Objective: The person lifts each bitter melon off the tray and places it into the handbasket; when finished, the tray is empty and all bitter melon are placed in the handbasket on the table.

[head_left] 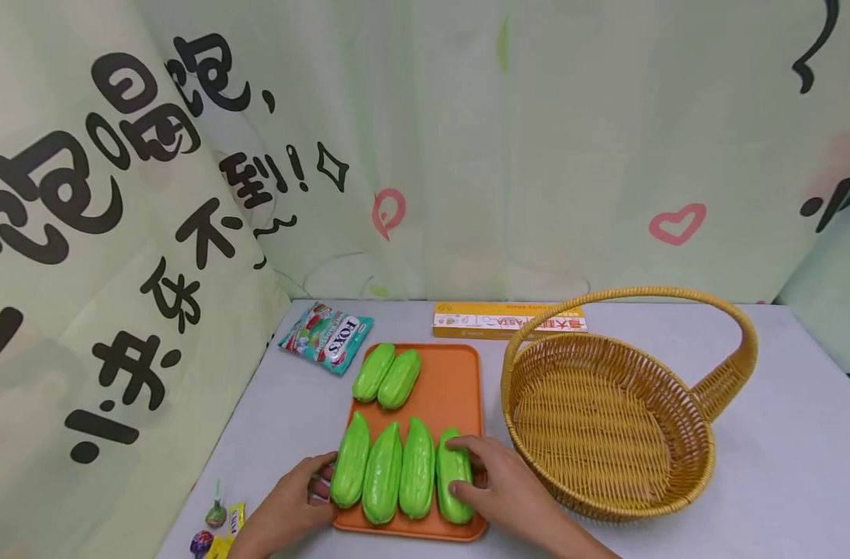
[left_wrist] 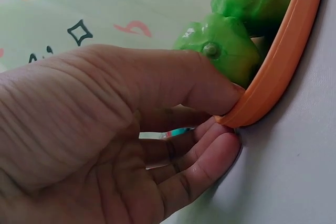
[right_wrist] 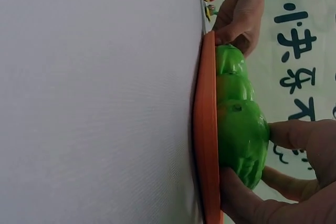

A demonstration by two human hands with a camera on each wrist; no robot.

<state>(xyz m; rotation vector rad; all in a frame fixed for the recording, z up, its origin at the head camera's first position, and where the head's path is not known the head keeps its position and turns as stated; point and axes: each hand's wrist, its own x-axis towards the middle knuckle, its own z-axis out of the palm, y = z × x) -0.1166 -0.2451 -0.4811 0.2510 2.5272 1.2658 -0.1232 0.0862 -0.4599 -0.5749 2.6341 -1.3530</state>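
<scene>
An orange tray (head_left: 452, 388) lies on the grey table and carries several green ridged gourds, two at the back and a row in front. My left hand (head_left: 323, 485) pinches the tray's front-left rim (left_wrist: 283, 72), thumb (left_wrist: 210, 85) on top and fingers beneath, beside the leftmost gourd (left_wrist: 231, 40). My right hand (head_left: 477, 470) grips the rightmost gourd (head_left: 452, 466) of the front row, fingers over its top and thumb at its near end. In the right wrist view that gourd (right_wrist: 241, 129) still rests on the tray (right_wrist: 207, 129).
An empty wicker basket (head_left: 609, 512) with a tall handle stands just right of the tray. A FOXS candy bag (head_left: 327, 335) and a yellow pasta box (head_left: 508, 320) lie at the back. Small wrapped candies (head_left: 215, 528) sit at the front left. Printed curtains close in the back and left.
</scene>
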